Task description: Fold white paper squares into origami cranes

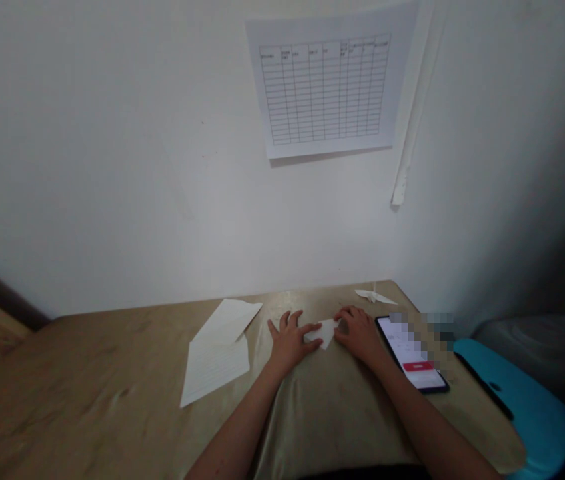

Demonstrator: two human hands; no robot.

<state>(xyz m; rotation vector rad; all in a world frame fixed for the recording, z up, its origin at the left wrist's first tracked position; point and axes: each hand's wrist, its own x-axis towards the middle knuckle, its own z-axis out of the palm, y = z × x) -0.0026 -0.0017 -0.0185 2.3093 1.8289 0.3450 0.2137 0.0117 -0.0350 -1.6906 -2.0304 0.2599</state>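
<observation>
A small piece of folded white paper (327, 333) lies on the brown table covering between my two hands. My left hand (290, 341) pinches its left side with thumb and index finger, while the other fingers spread upward. On the opposite side, my right hand (360, 335) grips the paper's right edge between thumb and fingertips, its other fingers curled. The fingers partly hide the paper, so its full shape cannot be made out. Left of my left hand lie two creased white sheets, an upper sheet (225, 321) and a lined lower sheet (216, 368), touching each other.
A phone (396, 340) with a lit screen rests right of my right hand. A small folded white paper piece (375, 297) sits near the table's back edge. The table (112, 373) meets a white wall bearing a printed grid sheet (327, 93). A turquoise object (522, 400) stands at right.
</observation>
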